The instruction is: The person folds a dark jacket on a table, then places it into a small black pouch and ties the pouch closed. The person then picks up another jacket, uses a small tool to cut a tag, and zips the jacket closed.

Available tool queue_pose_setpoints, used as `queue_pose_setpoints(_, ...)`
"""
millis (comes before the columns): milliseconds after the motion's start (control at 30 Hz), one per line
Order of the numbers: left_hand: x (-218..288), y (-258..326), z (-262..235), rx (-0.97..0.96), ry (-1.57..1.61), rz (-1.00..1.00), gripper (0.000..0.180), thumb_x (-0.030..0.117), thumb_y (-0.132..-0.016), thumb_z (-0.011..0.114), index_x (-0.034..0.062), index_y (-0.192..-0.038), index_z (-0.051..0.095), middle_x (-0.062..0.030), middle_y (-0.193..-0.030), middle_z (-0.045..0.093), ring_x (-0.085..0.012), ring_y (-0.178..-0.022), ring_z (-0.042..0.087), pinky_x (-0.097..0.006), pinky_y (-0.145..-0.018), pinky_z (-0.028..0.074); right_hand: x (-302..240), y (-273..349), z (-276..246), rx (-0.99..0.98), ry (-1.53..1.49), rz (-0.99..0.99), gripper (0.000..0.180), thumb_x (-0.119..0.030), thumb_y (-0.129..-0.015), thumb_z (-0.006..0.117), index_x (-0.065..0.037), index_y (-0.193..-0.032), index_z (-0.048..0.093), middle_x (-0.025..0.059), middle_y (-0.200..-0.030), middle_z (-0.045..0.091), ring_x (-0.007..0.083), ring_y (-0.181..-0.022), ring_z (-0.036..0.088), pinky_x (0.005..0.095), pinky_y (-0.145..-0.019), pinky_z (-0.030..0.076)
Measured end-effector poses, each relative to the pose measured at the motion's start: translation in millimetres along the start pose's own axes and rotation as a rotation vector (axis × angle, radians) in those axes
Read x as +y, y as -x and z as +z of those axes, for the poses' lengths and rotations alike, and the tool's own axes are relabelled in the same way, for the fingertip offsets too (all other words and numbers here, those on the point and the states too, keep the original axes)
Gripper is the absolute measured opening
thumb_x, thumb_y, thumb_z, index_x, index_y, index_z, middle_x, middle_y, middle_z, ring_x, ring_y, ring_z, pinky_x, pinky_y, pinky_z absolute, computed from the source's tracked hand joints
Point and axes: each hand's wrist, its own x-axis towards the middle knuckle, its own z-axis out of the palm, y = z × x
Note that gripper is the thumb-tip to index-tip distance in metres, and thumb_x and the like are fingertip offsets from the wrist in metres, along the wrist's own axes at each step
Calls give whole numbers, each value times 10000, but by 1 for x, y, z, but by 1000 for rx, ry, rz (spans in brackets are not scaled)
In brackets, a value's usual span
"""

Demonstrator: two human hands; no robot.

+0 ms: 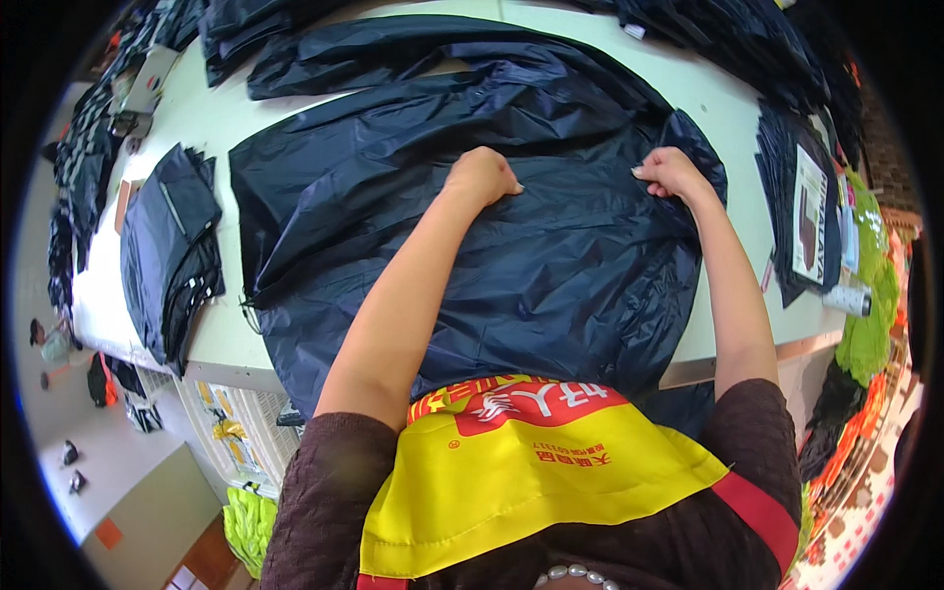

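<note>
A dark navy jacket [551, 256] of thin shiny fabric lies spread over the white table, its near edge hanging over the front by my apron. One sleeve stretches across the far side. Near the middle of the cloth, my left hand [482, 177] is closed with thumb and fingers together, pinching the fabric. Further right, close to the jacket's right side, my right hand [672, 174] also pinches the cloth. Wrinkles run between the two hands. A drawcord [252, 307] sticks out at the garment's left corner.
Folded dark garments [172, 251] are stacked at the left on the table [221, 339]. More dark clothing [728, 44] lies at the far right. A stack of packed garments with a printed card [810, 216] sits at the right, beside a roll [848, 299] and lime-green cloth [867, 305].
</note>
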Motion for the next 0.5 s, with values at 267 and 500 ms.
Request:
queue_pose_setpoints(267, -22, -3, 9, 84, -52, 238, 256, 298, -712, 752, 105, -875, 708, -115, -858, 687, -280, -842, 649, -354, -775, 502, -39, 15, 2, 234, 758, -247, 229, -199, -737, 721, -25, -858, 635, 130, -758, 657, 278, -704, 650, 353, -650, 526)
queue_pose_setpoints(500, -105, 106, -51, 633, -244, 113, 315, 370, -886, 521, 102, -934, 678, -113, -963, 662, -292, -900, 628, -400, -766, 501, -103, 78, 170, 103, 433, -1046, 523, -316, -760, 684, -29, -1178, 557, 171, -1194, 564, 327, -1134, 509, 406, -971, 394)
